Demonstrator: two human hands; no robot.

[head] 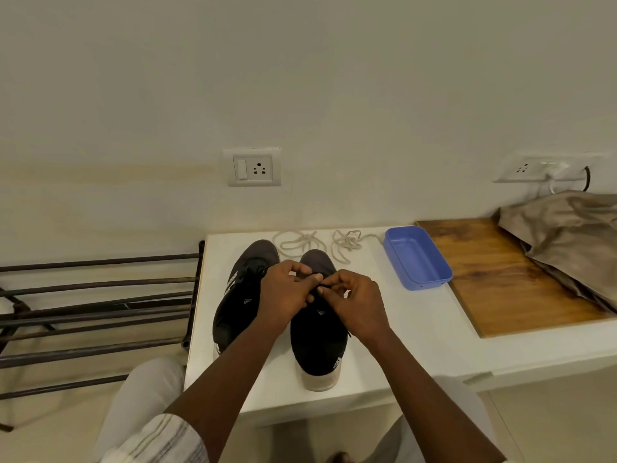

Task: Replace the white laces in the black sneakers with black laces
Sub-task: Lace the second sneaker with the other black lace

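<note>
we sit at a white table (417,332). our left hand (283,290) and right hand (355,300) meet over the right sneaker (317,349), fingers curled, each pinching the black lace (315,289) above its tongue. this shoe stands near the middle of the table, toe toward the wall. the left sneaker (235,309) sits just beside it at nine o'clock, already carrying dark lacing. the white laces (349,243) lie loose at twelve o'clock of the shoes. a blue tray (417,259) rests at two o'clock, next to a wooden board (500,282).
</note>
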